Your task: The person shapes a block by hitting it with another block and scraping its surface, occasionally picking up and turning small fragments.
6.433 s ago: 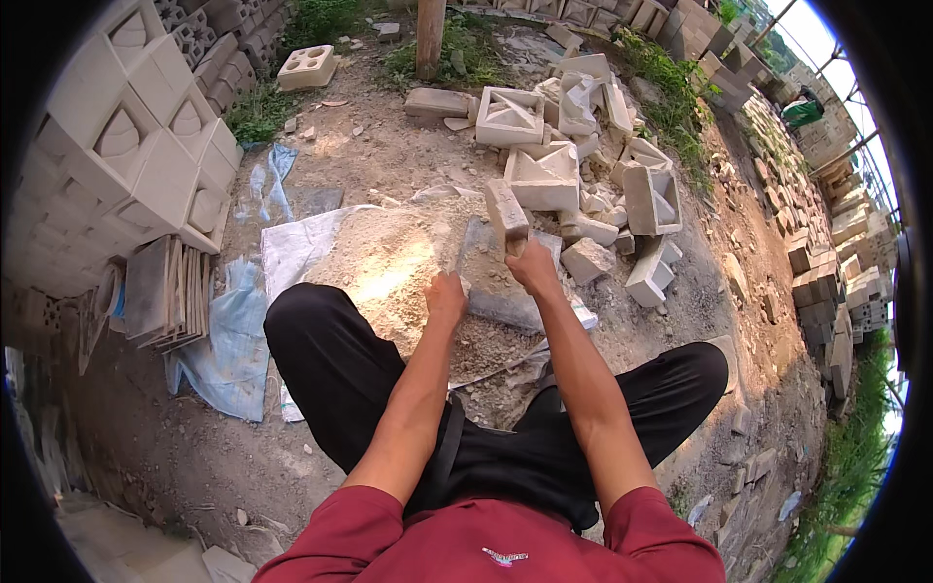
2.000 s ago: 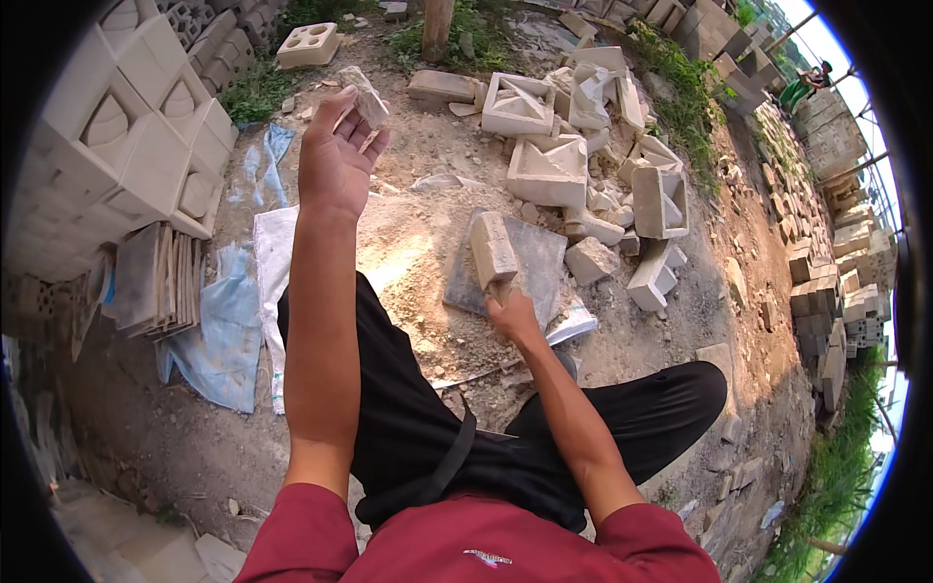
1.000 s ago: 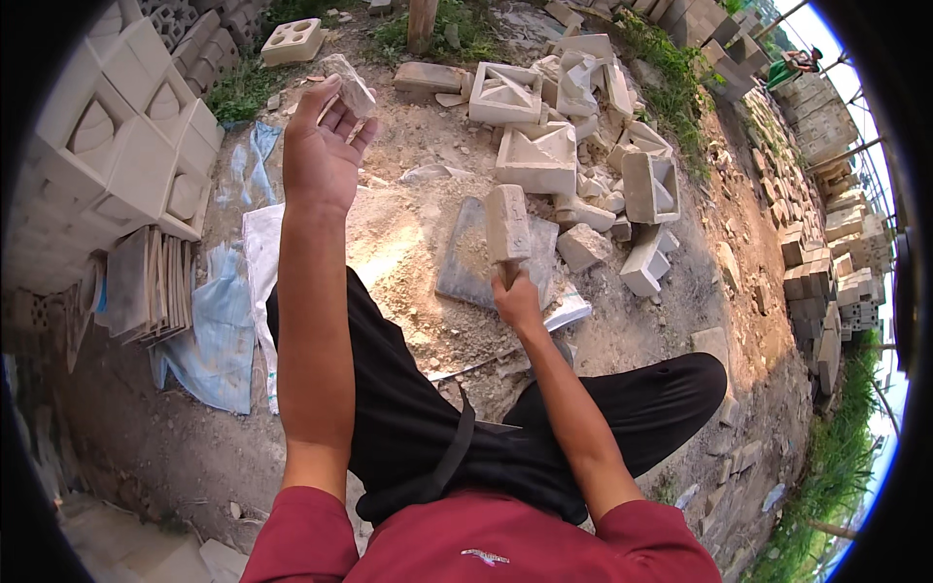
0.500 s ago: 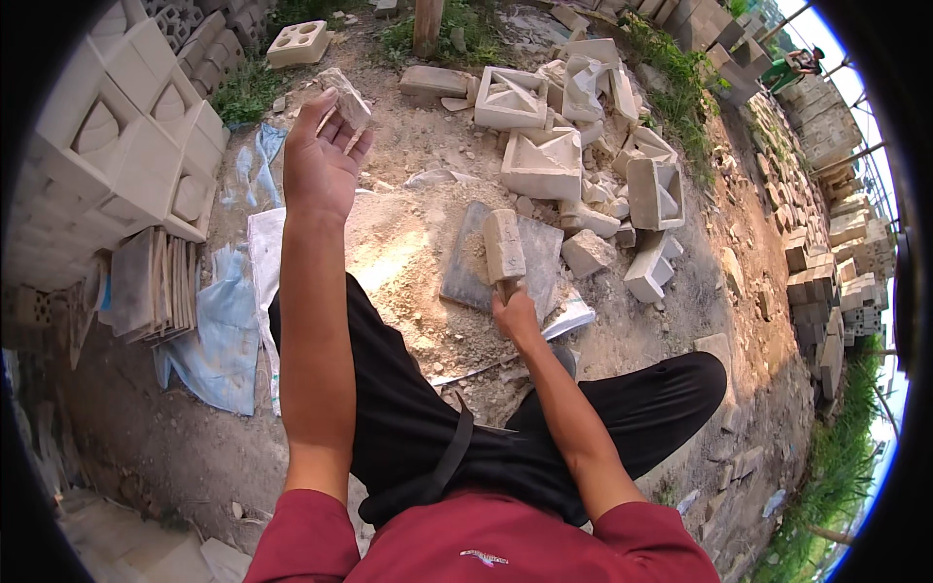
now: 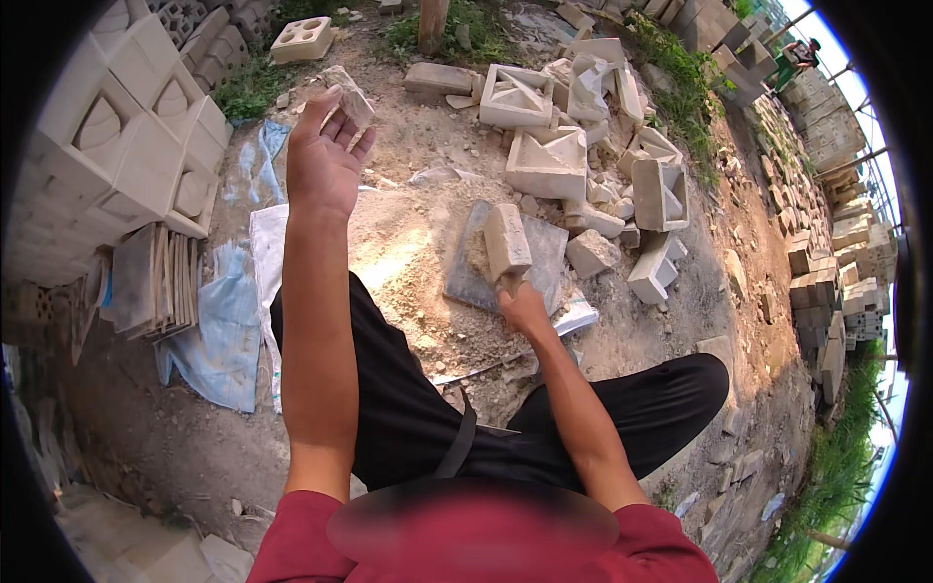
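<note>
My left hand (image 5: 328, 163) is raised at the upper left, its fingers curled round a broken chunk of pale concrete (image 5: 348, 95). Lower and to the right, my right hand (image 5: 525, 305) grips the short handle of a mallet with a dusty, block-shaped head (image 5: 506, 241). That head is over a flat grey slab (image 5: 546, 255) strewn with crumbs of rubble. Sandy debris (image 5: 398, 257) covers the ground between my hands, in front of my bent legs.
Broken decorative blocks (image 5: 546, 160) are heaped beyond the slab. Stacked pale blocks (image 5: 126, 126) rise at the left, beside leaning boards (image 5: 160, 282) and a blue sheet (image 5: 225, 340). A wooden post (image 5: 432, 24) stands at the far side. Another person (image 5: 799, 60) is far off at the upper right.
The view has shifted slightly, so the scene sits a little further right. Both hands keep their holds; the mallet and the chunk have hardly moved.
</note>
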The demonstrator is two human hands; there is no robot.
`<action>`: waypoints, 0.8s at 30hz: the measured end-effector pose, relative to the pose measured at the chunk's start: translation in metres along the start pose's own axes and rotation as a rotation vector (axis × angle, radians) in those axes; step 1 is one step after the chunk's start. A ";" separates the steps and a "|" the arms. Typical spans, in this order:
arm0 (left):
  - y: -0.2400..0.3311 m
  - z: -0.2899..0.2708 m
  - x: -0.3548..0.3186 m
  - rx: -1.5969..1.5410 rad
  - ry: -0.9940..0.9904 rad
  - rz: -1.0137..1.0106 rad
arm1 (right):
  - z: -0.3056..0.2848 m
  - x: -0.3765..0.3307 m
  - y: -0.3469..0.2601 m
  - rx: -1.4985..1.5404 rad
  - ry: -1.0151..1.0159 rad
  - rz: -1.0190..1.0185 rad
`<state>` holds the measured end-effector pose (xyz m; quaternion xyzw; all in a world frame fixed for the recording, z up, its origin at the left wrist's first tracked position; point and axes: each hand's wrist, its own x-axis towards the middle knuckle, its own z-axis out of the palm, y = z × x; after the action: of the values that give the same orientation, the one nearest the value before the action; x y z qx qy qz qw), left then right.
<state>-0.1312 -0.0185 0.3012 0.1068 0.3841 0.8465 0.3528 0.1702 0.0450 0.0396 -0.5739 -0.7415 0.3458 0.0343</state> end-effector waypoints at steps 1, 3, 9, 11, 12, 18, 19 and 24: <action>0.003 -0.007 -0.002 0.007 0.007 0.010 | -0.015 0.003 -0.018 -0.003 -0.089 0.006; 0.006 -0.008 -0.001 0.007 -0.008 0.015 | -0.028 0.003 -0.034 0.036 -0.092 0.006; 0.005 -0.005 0.000 0.013 0.005 0.016 | 0.012 -0.002 -0.011 0.094 0.195 -0.080; -0.001 0.000 0.002 -0.003 0.009 -0.011 | 0.021 0.002 0.021 0.037 0.206 -0.064; 0.002 -0.003 0.003 -0.003 0.026 -0.011 | 0.011 0.009 0.011 0.045 0.097 -0.035; 0.007 -0.006 -0.002 0.000 -0.033 0.012 | -0.004 0.017 -0.021 0.145 0.069 -0.003; 0.007 -0.006 -0.001 -0.005 -0.020 0.010 | 0.004 0.012 -0.015 0.115 0.111 -0.029; 0.003 -0.006 0.004 -0.019 0.002 -0.008 | 0.012 0.005 0.010 0.017 0.126 -0.065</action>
<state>-0.1381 -0.0205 0.2993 0.1013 0.3768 0.8488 0.3569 0.1714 0.0450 0.0228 -0.5699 -0.7532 0.3139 0.0970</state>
